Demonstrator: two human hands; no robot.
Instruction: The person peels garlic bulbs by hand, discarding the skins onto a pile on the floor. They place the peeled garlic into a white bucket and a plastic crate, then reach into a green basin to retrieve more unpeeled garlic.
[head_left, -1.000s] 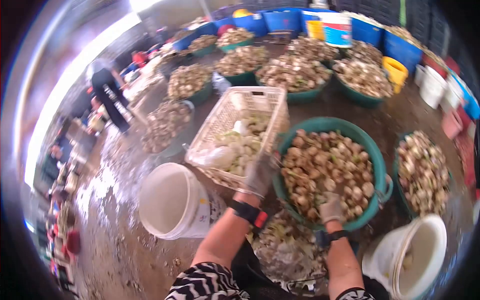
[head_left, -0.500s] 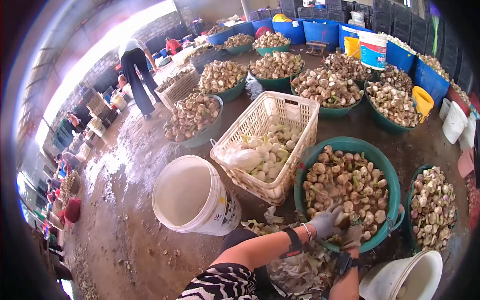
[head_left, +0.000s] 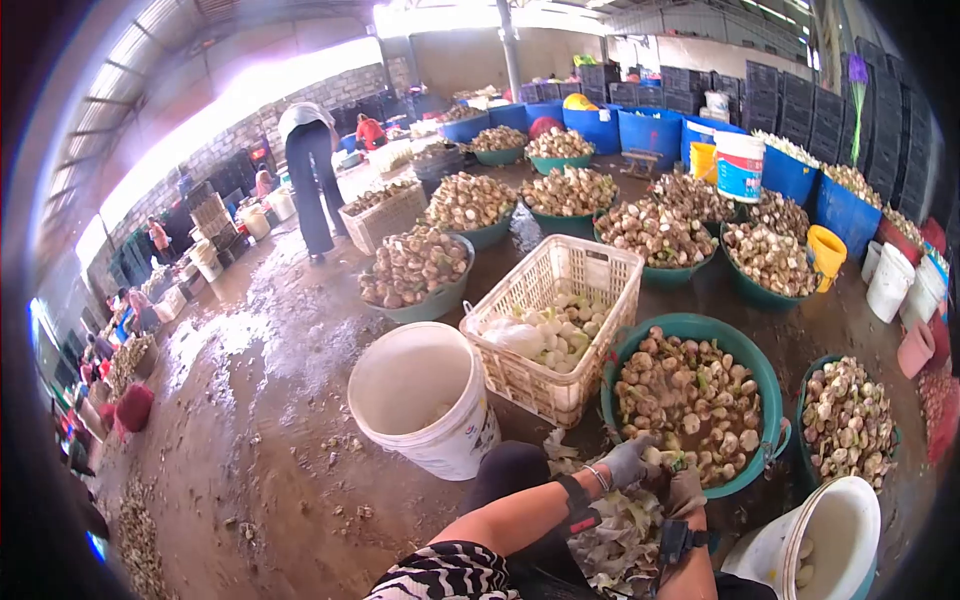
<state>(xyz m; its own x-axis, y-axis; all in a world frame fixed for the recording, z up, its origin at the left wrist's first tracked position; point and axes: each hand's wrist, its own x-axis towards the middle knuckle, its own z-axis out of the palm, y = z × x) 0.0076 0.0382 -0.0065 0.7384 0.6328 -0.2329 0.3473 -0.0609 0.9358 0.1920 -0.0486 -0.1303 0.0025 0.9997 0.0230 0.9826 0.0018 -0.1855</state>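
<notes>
Garlic bulb (head_left: 653, 457), pale and small, sits at your gloved left hand (head_left: 627, 463), by the near rim of the green tub (head_left: 770, 390). Those fingers appear to pinch it; I cannot tell whether your right hand (head_left: 686, 492) grips anything. A loose pinch or slick glove could drop it into the peel pile (head_left: 612, 540), where pale skins might hide it.
</notes>
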